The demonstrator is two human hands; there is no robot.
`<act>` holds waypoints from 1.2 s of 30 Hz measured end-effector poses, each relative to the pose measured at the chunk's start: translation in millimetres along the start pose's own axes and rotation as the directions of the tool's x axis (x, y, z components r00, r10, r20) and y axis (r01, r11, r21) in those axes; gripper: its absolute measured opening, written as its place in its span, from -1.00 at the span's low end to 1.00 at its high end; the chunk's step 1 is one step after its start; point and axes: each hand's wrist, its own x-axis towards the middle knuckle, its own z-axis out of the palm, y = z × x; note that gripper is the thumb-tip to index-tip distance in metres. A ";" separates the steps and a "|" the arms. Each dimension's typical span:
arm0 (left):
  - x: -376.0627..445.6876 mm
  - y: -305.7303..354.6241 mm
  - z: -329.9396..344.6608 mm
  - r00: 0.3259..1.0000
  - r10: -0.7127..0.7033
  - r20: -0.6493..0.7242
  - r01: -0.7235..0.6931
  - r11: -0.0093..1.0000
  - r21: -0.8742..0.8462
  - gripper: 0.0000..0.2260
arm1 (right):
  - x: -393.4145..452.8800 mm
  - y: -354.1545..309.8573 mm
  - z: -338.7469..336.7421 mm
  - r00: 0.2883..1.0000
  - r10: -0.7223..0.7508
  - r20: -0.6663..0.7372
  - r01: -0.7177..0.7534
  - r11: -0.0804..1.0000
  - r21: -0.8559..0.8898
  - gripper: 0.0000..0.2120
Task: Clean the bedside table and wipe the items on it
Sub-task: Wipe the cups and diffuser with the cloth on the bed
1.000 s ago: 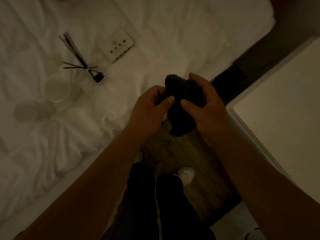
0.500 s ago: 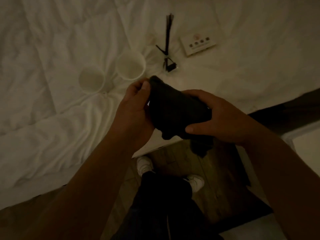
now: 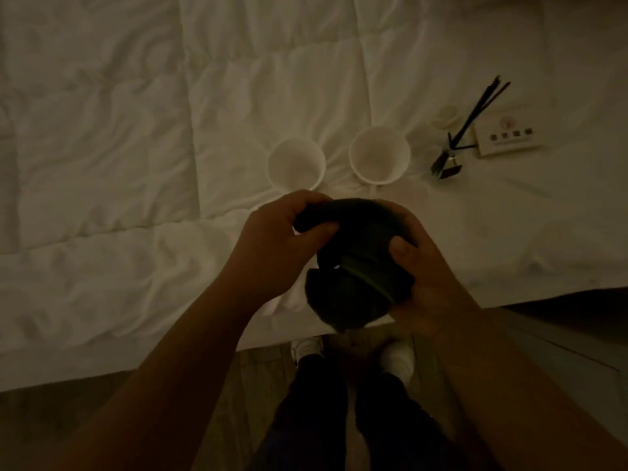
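Both hands are working a dark cloth in front of us, above the near edge of the bed. Our left hand is curling its fingers and thumb around the cloth's upper left fold, and our right hand is cupping the bundle from the right with the thumb pressing into it, so both are gripping the cloth and neither is free.

We are judging the cloth to be soft, light and limp: it is bunching and sagging between the hands, so it will need gathering into a pad before it wipes well.

Two white cups are standing upright on the duvet just beyond the hands, side by side near the bed's near edge. They look rigid and light, and on such soft bedding we are expecting them to tip easily; taking one by the wall near the rim, or round the body, seems safest. To their right a small reed diffuser with dark sticks is sitting beside a white switch panel. The diffuser looks fragile and top-heavy, so we would be holding its base, not the sticks. The bedside table itself is not plainly in view.
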 end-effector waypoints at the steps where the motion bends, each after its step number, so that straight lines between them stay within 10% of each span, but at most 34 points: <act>1: 1.1 -3.5 -1.6 1.000 -0.019 -0.017 0.017 0.996 -0.086 -0.75 | 3.5 7.1 5.2 1.000 0.002 -0.018 -0.001 0.997 0.071 -0.19; 5: 2.5 -10.5 1.9 0.994 -0.105 -0.022 0.090 0.923 -0.375 -0.82 | 15.2 25.5 16.3 0.999 0.041 0.019 -0.045 0.961 0.273 -0.07; 9: 13.6 -23.3 -0.5 0.967 -0.248 -0.065 0.175 0.824 -0.539 -0.87 | 28.4 24.8 22.2 0.999 0.039 -0.024 -0.036 0.994 0.101 -0.33; 13: 45.1 -39.4 -3.7 0.945 -0.089 -0.315 0.105 0.994 0.034 -0.65 | 39.8 8.7 17.6 0.982 -0.016 -0.186 0.037 0.993 0.110 -0.50; 15: 65.6 -45.8 -0.1 0.978 0.019 -0.206 0.060 0.928 0.368 -0.37 | 44.7 -1.0 12.1 0.968 -0.044 -0.248 0.075 0.991 0.115 -0.55; 20: 93.1 -55.1 7.6 0.994 -0.109 -0.022 0.108 0.898 0.427 -0.15 | 47.7 -16.9 8.8 0.970 -0.104 -0.219 0.128 0.987 0.096 -0.51; 24: 69.3 -47.6 -8.8 0.976 -0.096 -0.196 0.121 0.985 0.120 -0.26 | 48.0 -21.3 20.0 0.898 -0.395 -0.193 0.295 0.866 -0.403 -0.57; 30: 15.3 -28.1 -5.6 0.988 -0.132 -0.079 0.093 0.923 -0.373 -0.28 | 60.8 2.5 60.7 0.783 -0.510 0.356 0.495 0.166 -0.853 -0.45; 36: -13.3 -44.4 -14.8 0.978 -0.146 -0.149 0.067 0.895 -0.440 -0.23 | 79.0 -8.8 76.8 0.941 -0.260 0.216 0.322 0.492 -0.809 -0.67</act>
